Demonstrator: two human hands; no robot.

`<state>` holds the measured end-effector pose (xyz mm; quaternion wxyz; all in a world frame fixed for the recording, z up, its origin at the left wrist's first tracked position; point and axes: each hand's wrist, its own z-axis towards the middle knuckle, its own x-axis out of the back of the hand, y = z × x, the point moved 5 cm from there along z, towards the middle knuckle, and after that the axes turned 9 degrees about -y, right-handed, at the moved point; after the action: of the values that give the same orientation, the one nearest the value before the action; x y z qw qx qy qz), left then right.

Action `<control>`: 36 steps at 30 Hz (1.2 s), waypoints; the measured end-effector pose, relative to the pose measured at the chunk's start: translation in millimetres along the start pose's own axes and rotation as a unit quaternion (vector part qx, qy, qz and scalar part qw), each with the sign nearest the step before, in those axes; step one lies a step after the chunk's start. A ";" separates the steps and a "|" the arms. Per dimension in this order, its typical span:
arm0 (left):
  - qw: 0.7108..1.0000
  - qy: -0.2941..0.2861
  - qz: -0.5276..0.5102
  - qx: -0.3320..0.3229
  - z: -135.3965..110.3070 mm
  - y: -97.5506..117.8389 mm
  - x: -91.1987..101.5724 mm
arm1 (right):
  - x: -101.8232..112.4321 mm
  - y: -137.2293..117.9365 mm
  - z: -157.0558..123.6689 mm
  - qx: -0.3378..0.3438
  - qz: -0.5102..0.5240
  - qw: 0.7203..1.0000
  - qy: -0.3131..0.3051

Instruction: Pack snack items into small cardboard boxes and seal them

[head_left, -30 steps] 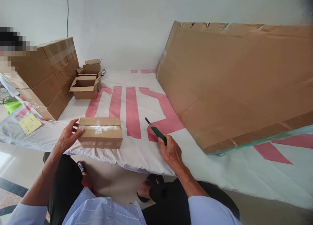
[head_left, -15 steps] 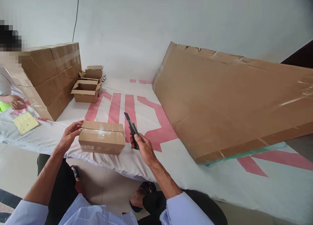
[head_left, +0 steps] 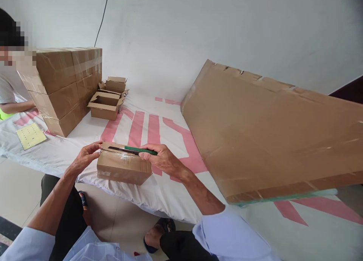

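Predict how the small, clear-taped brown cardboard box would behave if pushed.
That taped box would probably hold its shape: its walls look flat. Its low, long form suggests sliding over tipping, though the wrinkled white-and-red cloth might drag.

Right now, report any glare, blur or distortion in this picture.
Head view: clear tape on the small box glints; head view: the cutter reads fairly sharp; head view: large cardboard seems stretched rightward; head view: pixel blocks partly mask a co-worker's head.
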<state>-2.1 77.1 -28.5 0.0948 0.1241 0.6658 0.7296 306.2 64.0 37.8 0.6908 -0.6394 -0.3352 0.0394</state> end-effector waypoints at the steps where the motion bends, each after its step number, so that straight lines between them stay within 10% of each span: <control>1: 1.000 -0.005 0.004 -0.002 -0.2 0.8 0.3 | -1.6 -3.4 5.8 -0.001 -0.017 1.000 -0.006; 36: 0.994 -0.104 0.042 0.003 5.1 20.0 -1.7 | -7.0 -51.1 34.4 0.008 -0.229 0.971 -0.067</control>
<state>1.7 79.5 -8.3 0.1326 0.2269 0.6488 0.7142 264.0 80.9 79.9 0.6624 -0.5362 -0.5178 -0.0745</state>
